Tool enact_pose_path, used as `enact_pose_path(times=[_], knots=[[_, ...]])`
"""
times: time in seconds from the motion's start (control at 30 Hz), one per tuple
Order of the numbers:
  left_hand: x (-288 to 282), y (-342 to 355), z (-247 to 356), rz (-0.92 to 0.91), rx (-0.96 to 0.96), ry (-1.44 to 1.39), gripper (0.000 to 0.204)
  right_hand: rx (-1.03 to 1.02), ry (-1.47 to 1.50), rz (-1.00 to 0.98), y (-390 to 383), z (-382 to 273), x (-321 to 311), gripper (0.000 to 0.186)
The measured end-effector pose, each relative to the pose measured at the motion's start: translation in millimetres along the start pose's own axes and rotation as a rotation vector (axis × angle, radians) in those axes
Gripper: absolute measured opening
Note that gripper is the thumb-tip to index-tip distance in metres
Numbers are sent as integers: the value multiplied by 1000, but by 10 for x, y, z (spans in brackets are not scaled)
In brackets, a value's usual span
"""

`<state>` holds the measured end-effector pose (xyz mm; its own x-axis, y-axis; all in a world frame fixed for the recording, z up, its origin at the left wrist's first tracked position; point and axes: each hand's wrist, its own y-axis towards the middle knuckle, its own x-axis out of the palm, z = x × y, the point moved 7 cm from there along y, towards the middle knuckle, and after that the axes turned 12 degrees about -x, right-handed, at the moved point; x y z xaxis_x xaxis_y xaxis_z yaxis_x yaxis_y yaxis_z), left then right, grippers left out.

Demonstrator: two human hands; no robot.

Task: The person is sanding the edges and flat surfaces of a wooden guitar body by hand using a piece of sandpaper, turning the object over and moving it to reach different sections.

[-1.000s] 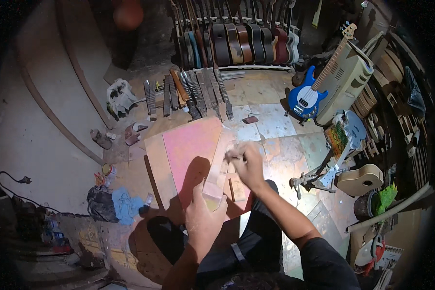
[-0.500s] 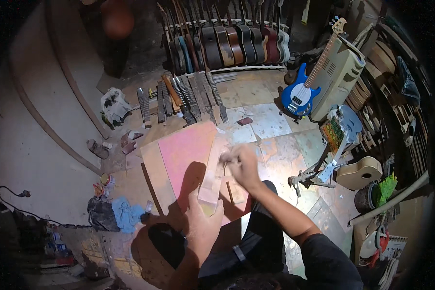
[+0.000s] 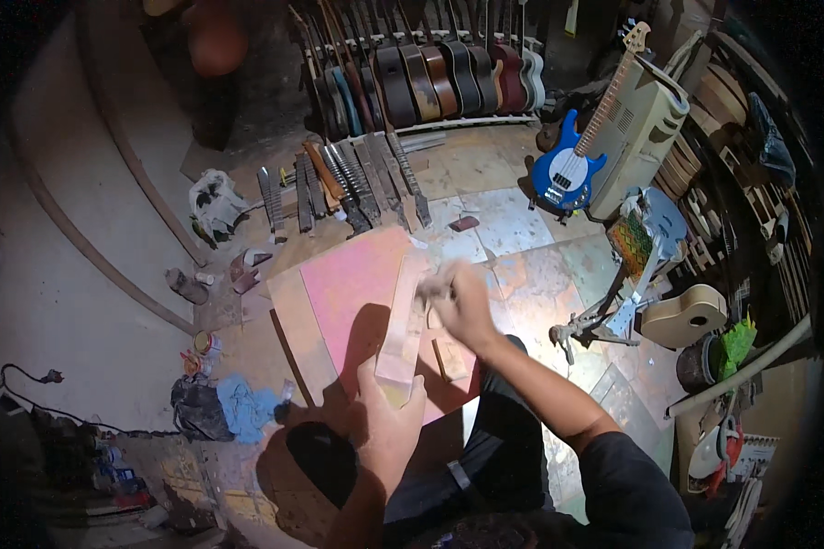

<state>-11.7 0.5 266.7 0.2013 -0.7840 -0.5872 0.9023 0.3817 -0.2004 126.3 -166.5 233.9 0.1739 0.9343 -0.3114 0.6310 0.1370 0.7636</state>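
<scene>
Has the pink-and-tan board spread at the centre, probably as backing. Angles the long pale wooden piece over its right side, clamping the near end in the left grip, likely for steadiness. Curls the right grip beside the wood's right edge; cannot tell, for blur, whether closed on anything. Shows a thin brown strip nearer, right, perhaps for easy reach.

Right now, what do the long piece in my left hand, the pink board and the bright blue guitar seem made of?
The long piece seems bare wood: pale, matte. The pink board could be painted wood or card; its dull face leaves that open. The bright blue guitar is probably painted wood: even colour.
</scene>
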Motion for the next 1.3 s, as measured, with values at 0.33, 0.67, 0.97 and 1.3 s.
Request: enact_pose_path(times=[0.33, 0.67, 0.97, 1.3], knots=[[87, -43, -43, -15, -9, 16, 57, 88, 11, 152, 12, -3, -53, 20], [114, -2, -27, 11, 32, -59, 56, -28, 56, -113, -146, -141, 47, 26], [69, 3, -18, 102, -5, 76, 53, -47, -71, -44, 138, -47, -76, 19], [-58, 10, -63, 174, 121, 38, 50, 523, 528, 222, 68, 113, -413, 10]])
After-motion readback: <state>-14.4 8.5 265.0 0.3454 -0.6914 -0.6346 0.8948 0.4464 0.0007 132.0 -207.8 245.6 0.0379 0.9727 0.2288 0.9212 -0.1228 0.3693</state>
